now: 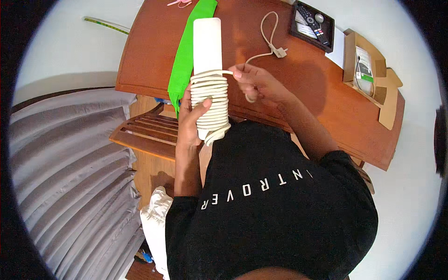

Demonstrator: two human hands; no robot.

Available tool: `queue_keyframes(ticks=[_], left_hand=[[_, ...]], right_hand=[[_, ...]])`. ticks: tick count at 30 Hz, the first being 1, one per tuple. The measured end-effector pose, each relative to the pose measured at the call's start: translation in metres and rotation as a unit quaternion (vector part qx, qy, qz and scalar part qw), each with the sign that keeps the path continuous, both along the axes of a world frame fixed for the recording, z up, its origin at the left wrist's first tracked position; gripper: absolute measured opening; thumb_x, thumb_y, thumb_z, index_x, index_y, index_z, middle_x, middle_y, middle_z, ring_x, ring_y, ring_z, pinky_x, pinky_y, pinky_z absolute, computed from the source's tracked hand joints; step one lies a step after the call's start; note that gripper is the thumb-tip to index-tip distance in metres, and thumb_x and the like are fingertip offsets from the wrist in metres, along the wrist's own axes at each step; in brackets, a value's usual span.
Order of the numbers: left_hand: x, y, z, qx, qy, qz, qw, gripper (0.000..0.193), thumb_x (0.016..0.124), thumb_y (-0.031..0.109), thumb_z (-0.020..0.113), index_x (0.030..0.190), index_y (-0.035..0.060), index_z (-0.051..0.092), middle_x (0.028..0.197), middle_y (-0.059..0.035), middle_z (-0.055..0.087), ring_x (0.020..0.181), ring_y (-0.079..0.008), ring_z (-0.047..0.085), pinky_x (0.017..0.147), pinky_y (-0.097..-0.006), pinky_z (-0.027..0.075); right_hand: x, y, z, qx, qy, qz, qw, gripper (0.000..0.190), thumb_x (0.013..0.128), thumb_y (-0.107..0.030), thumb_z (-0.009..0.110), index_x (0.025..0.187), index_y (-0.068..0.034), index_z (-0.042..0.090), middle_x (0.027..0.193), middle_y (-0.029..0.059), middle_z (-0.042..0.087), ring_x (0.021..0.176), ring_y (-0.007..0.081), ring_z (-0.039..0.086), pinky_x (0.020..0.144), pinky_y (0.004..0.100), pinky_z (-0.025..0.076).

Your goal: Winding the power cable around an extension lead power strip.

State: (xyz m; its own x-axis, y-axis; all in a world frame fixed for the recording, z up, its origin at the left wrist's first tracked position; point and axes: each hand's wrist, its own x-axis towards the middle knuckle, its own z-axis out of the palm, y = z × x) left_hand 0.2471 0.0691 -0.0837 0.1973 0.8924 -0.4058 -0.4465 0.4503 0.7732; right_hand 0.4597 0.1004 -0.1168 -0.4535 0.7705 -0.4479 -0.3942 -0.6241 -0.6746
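Observation:
A long white bar [207,45], probably a power strip with its plain face up, stands out before me over the table edge. Many turns of white power cord [210,87] wrap its lower half. My left hand [192,120] grips the wound part from the left, thumb across the turns. Between thumb and fingers of my right hand [257,84], the cord is pinched just right of the topmost turn. From behind that hand the free end runs over the table to a white two-pin plug [279,52], with a loop beside it.
A bright green cloth or bag [185,59] lies on the brown wooden table [154,45]. To the right are a black tray [311,26] with a remote control and an open cardboard box [365,66]. A slatted wooden chair [150,131] and grey curtain [77,168] are at left.

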Motion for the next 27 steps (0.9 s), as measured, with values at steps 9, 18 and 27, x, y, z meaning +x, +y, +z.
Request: queue_keyframes(ticks=[9, 18, 27], left_hand=[[-0.004, -0.008, -0.029, -0.030, -0.202, -0.108, 0.973, 0.071, 0.082, 0.042, 0.055, 0.128, -0.0096, 0.039, 0.112, -0.0278, 0.057, 0.096, -0.0345, 0.063, 0.077, -0.0414, 0.057], [-0.015, -0.010, -0.040, -0.100, -0.228, -0.147, 0.957, 0.064, 0.087, 0.043, 0.051, 0.128, -0.0063, 0.042, 0.115, -0.0241, 0.058, 0.096, -0.0324, 0.063, 0.080, -0.0420, 0.055], [0.002, 0.000, -0.024, 0.046, 0.247, -0.117, 0.961, 0.078, 0.088, 0.044, 0.061, 0.138, -0.0056, 0.027, 0.124, -0.0192, 0.052, 0.110, -0.0217, 0.053, 0.094, -0.0319, 0.041]], right_hand=[[-0.005, -0.004, 0.009, 0.020, 0.198, 0.113, 0.973, 0.056, 0.087, -0.036, 0.063, 0.126, -0.003, 0.041, 0.092, 0.0060, 0.059, 0.063, 0.0074, 0.056, 0.044, 0.0154, 0.035], [-0.019, -0.011, 0.013, -0.027, 0.190, 0.042, 0.981, 0.049, 0.086, -0.028, 0.064, 0.122, -0.004, 0.042, 0.089, 0.0059, 0.060, 0.056, 0.0067, 0.054, 0.042, 0.0169, 0.038], [-0.020, -0.005, -0.014, -0.035, 0.038, -0.080, 0.995, 0.055, 0.079, -0.017, 0.071, 0.119, -0.002, 0.037, 0.081, 0.0015, 0.051, 0.046, 0.0020, 0.033, 0.039, 0.0189, 0.021]])
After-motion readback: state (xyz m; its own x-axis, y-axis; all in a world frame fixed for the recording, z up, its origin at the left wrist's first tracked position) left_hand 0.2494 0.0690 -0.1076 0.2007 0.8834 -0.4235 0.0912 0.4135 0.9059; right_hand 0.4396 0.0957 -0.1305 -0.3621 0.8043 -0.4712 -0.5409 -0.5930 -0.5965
